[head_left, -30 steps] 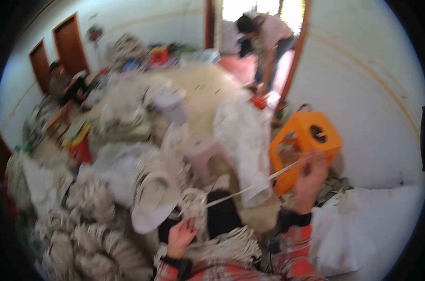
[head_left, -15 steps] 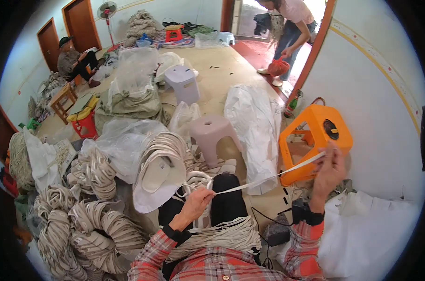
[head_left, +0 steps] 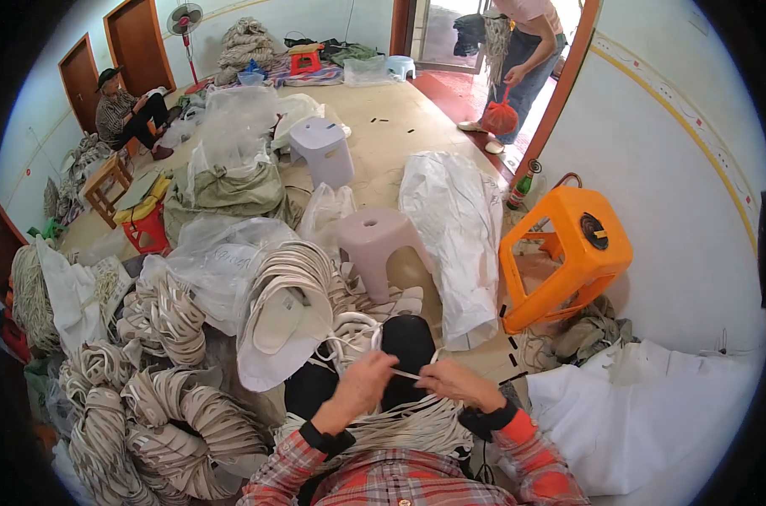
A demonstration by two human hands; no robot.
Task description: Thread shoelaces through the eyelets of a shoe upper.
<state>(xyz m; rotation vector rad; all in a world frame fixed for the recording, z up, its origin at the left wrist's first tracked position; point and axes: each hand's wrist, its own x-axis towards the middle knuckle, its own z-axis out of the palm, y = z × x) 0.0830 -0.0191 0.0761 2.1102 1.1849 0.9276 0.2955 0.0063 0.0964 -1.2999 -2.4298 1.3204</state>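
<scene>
Over my lap, a short stretch of white shoelace point(head_left: 406, 374) runs between my two hands. One end is pinched in the fingers of my left hand point(head_left: 362, 390); the other is gripped by my right hand point(head_left: 463, 384). Just beyond the left hand, a pale shoe upper point(head_left: 354, 331) rests between my dark-clad knees, partly covered by that hand. A loose bundle of off-white laces point(head_left: 404, 432) lies across my thighs. To the left of my knees stands a stack of beige-and-white shoe uppers point(head_left: 292, 291).
Ringed bundles of shoe uppers point(head_left: 193, 413) crowd the left. A mauve stool point(head_left: 378, 240), a white sack point(head_left: 450, 244) and an orange stool point(head_left: 568, 253) stand ahead. One person point(head_left: 126, 114) sits far left; another point(head_left: 526, 59) holds a red bag by the doorway.
My right hand has come down and left from beside the orange stool, close to my left hand. The lace span between them is much shorter. My left hand has shifted slightly lower.
</scene>
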